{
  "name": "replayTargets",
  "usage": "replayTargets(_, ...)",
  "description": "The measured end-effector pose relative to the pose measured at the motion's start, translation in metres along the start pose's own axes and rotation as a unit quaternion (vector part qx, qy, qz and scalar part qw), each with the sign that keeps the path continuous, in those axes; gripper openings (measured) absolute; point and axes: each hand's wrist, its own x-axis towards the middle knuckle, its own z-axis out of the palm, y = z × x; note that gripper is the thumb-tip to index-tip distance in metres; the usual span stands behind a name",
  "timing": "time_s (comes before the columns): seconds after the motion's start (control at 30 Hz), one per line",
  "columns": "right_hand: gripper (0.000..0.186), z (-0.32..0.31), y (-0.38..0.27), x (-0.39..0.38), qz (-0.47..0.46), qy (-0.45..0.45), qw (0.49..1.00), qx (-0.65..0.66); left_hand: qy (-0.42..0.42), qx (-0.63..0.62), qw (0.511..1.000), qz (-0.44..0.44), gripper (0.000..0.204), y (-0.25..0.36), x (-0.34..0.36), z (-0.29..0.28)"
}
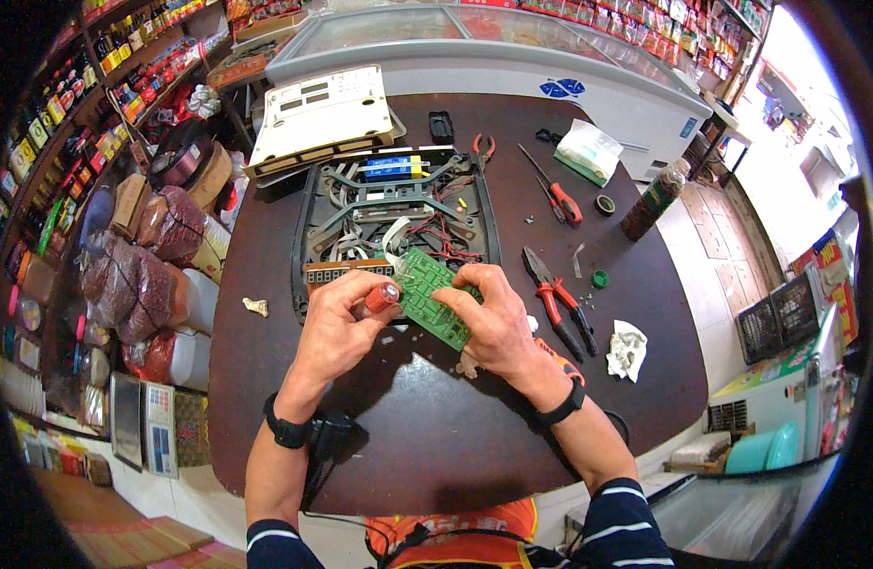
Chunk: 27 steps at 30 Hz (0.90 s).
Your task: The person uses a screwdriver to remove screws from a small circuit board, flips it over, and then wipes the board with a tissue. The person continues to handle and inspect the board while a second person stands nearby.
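My right hand (pixel 496 324) grips a green circuit board (pixel 434 302) by its right side, thumb and fingers on opposite faces. A white ribbon cable (pixel 393 237) runs up from the board toward the opened black weighing scale base (pixel 310 223). In my left hand (pixel 340 318), closed fingers pinch a small red cylinder (pixel 380 298) at the board's left edge; its far end is hidden. Just beyond that hand lies a digit display strip (pixel 349 270). Metal brackets, loose wires and a blue battery-like block (pixel 395 168) fill the scale base.
Right of the scale lie combination pliers (pixel 558 302), a red-handled screwdriver (pixel 567 204), a green cap (pixel 599 278) and crumpled tissue (pixel 627 351). A dark bottle (pixel 656 199) stands near the right edge. Behind are a cream scale cover (pixel 320 112) and a chest freezer (pixel 512 71).
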Motion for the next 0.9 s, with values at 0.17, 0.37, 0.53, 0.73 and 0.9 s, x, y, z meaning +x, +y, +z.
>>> replayTargets(0.17,0.047,0.0002,0.0003,-0.0005,0.002,-0.002,1.0,0.0,0.004,0.002,0.999,0.034,0.026,0.0029,0.0013,-0.0008)
replayTargets(0.37,0.054,0.0001,-0.0028,0.0002,0.016,-0.023,1.0,-0.009,0.003,-0.015,1.0,0.006,0.026,0.0058,0.0006,-0.0021)
replayTargets(0.53,0.059,-0.0001,-0.0012,0.0005,0.011,-0.056,0.998,-0.022,-0.012,-0.024,1.0,-0.012,0.025,0.0045,0.0004,-0.0031)
replayTargets(0.73,0.062,-0.0015,-0.0039,-0.0005,0.045,-0.099,0.994,0.002,-0.02,-0.076,0.997,-0.016,0.025,0.0013,-0.0009,-0.0011)
replayTargets(0.9,0.06,-0.0014,-0.0069,-0.0007,0.104,-0.11,0.985,0.085,-0.011,-0.15,0.989,-0.004,0.032,0.0018,0.0,0.0007)
